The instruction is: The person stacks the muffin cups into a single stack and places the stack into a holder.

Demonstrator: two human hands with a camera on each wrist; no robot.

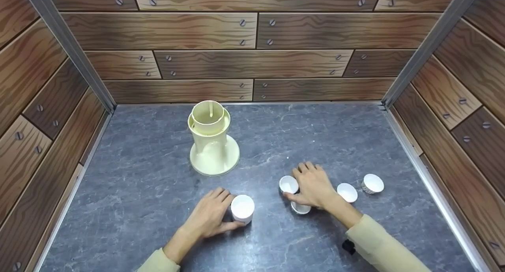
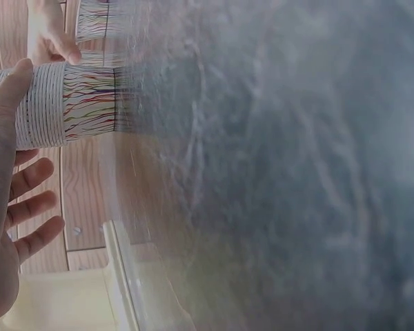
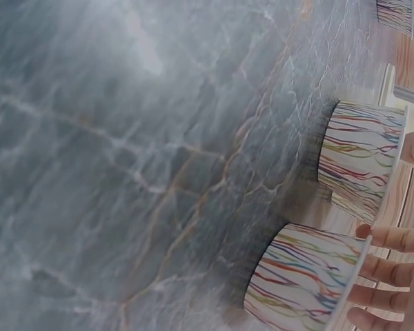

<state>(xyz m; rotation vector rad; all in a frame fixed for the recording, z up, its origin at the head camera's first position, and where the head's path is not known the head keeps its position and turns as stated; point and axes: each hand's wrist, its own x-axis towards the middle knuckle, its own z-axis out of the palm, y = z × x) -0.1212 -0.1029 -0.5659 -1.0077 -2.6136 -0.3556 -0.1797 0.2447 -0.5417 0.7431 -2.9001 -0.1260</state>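
My left hand (image 1: pixel 213 213) grips a stack of white paper cups (image 2: pixel 41 107) with coloured wavy lines, thumb on the near side, other fingers spread beyond. The stack stands upright on the table. Around a single paper cup (image 3: pixel 364 155), my right hand (image 1: pixel 313 185) has its thumb at the near rim and its forefinger along the side. That cup sits upright on the table. Another paper cup (image 3: pixel 307 276) stands just nearer, partly under the right hand in the head view.
To the right stand two more paper cups (image 1: pixel 347 192), one of them tilted. A pale yellow plastic tube on a round base (image 1: pixel 215 155) stands behind the left hand. Wood-patterned panels (image 1: pixel 252 63) enclose the grey marbled table (image 1: pixel 138 177) at the back and sides.
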